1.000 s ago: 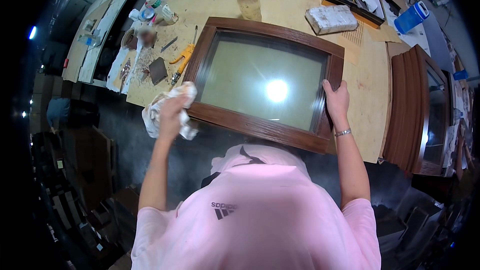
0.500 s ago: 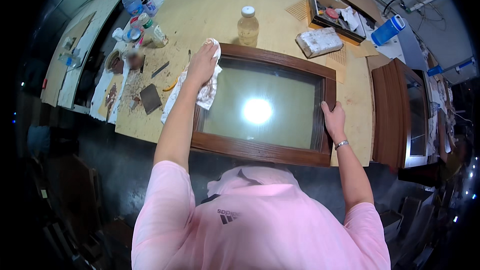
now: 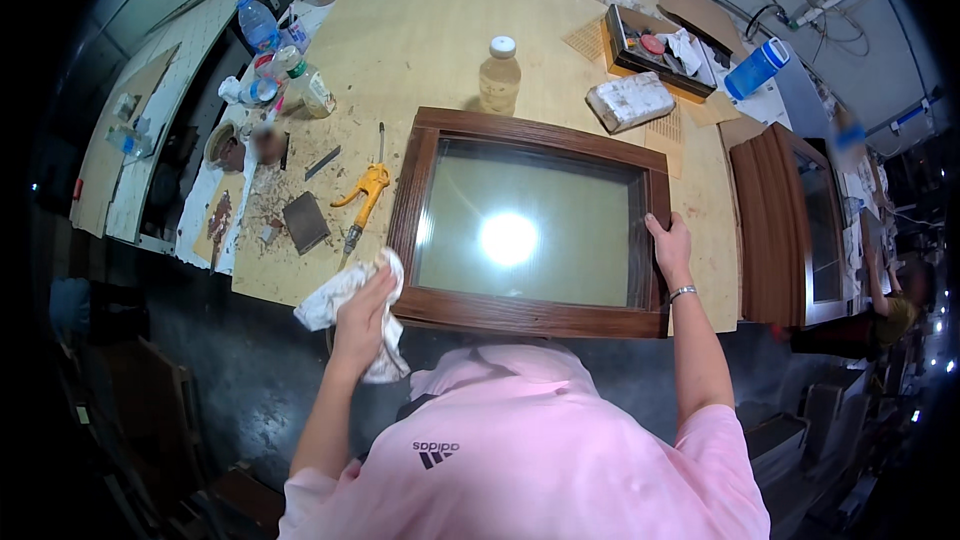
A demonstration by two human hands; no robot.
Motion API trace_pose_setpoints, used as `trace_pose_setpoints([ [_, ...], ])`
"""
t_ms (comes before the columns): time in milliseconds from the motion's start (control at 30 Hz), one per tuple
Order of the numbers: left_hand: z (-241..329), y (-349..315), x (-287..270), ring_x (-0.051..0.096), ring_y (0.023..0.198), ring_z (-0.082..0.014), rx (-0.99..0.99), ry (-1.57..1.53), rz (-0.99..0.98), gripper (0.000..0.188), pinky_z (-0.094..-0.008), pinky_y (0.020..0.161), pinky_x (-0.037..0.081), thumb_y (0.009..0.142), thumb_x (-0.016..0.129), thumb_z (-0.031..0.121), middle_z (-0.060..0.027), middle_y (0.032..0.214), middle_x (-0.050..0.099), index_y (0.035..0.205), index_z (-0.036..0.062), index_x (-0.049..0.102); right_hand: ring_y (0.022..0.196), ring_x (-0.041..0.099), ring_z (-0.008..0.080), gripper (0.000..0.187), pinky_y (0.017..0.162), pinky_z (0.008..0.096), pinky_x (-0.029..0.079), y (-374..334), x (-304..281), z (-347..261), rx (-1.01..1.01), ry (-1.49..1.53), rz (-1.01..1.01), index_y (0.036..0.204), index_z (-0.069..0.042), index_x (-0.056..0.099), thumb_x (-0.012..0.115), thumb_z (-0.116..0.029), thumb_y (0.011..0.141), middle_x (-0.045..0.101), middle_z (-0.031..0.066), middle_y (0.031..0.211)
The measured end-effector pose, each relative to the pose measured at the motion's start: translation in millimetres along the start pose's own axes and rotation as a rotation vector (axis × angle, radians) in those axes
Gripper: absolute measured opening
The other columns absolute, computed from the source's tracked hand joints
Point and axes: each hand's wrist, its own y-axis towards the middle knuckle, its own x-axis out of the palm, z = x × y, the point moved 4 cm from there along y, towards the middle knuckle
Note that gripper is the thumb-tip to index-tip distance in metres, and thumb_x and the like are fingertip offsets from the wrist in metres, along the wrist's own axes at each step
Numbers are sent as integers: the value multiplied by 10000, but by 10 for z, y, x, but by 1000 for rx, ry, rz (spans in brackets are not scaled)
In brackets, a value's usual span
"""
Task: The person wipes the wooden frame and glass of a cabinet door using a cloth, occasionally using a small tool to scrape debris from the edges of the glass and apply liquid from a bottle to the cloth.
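Observation:
A dark brown wooden frame with a glass pane (image 3: 530, 215) lies flat on the pale wooden worktable (image 3: 400, 20), its near edge at the table's front edge. My right hand (image 3: 671, 245) grips the right side of the frame, thumb on top. My left hand (image 3: 362, 325) is closed on a stained white cloth (image 3: 335, 298) by the frame's near left corner. The cloth's end hangs below the table edge. A yellow air blow gun (image 3: 368, 195) with a thin nozzle lies left of the frame. Behind the frame stands a white-capped bottle (image 3: 500, 78) of cloudy liquid.
Sandpaper (image 3: 305, 222), bottles and a dirty pot (image 3: 225, 147) are at the left. A wrapped block (image 3: 631, 102) and a box of odds and ends (image 3: 665, 52) sit at the back right. Stacked brown frames (image 3: 775, 225) stand at the right; another person (image 3: 890, 305) is beyond.
My left hand has drawn the cloth from the frame's far left corner down toward the near left corner, uncovering the blow gun. My right hand keeps its hold on the frame.

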Motion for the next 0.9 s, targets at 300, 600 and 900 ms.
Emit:
trace_pose_setpoints([
  [300,101,-551,388,676,801,-130,-585,-1015,-270,200,-255,743,533,962,541,41,-86,908,712,1056,-73,676,790,669,374,595,738,441,497,294,-44,178,-33,-16,-82,875,140,636,802,-418,752,659,321,816],
  [600,166,-443,1027,698,718,-179,-797,-1308,-426,232,-304,665,568,1019,541,151,-104,846,713,970,-28,678,735,666,189,182,677,328,515,-236,-716,-446,213,591,-128,904,97,670,727,3,759,706,118,860],
  [900,108,-562,1161,692,781,-165,-710,-1140,-379,273,-308,732,558,1027,564,207,-114,920,724,974,-31,685,715,646,186,232,641,309,501,-801,-1169,-102,182,487,74,868,56,623,779,-46,731,678,117,811],
])
